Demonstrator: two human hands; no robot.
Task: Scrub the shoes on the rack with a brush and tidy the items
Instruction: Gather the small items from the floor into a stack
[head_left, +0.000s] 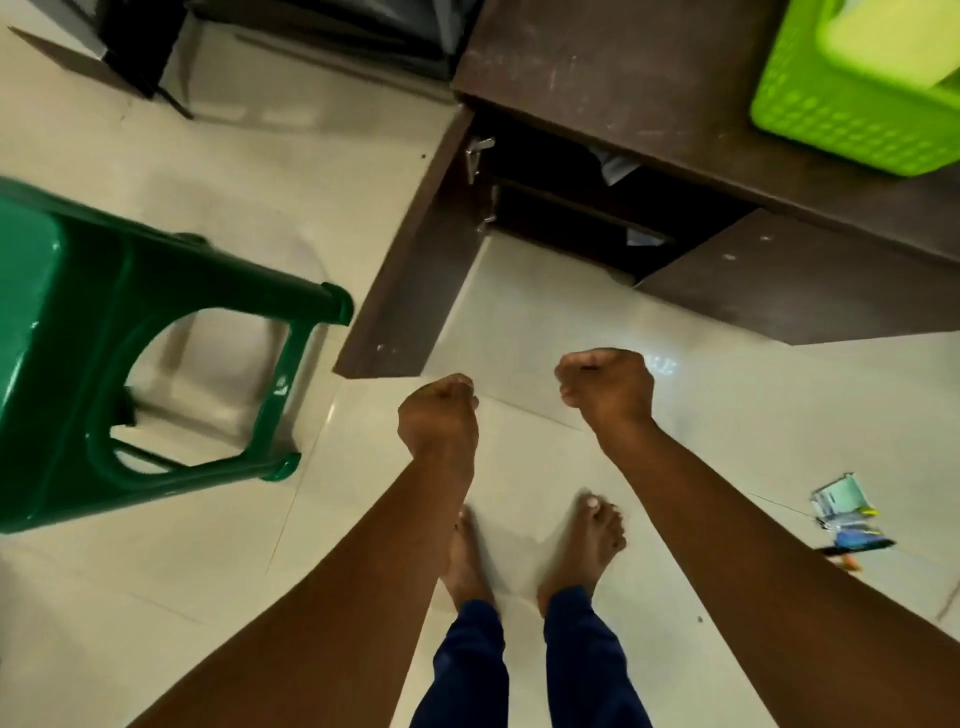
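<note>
I stand barefoot on a pale tiled floor in front of a dark brown shoe cabinet (613, 67). Its left door (410, 260) hangs open. The shelves inside are dark, with only a grey and white shape (615, 166) showing on the upper shelf and a pale bit (644, 238) on the lower one. My left hand (439, 413) and my right hand (605, 387) are both held out over the floor as fists, holding nothing. No brush is in view.
A dark green plastic stool (104, 332) stands at the left, close to the open door. A lime green basket (852, 104) sits on the cabinet top at the right. Small packets and scraps (844, 517) lie on the floor at the right.
</note>
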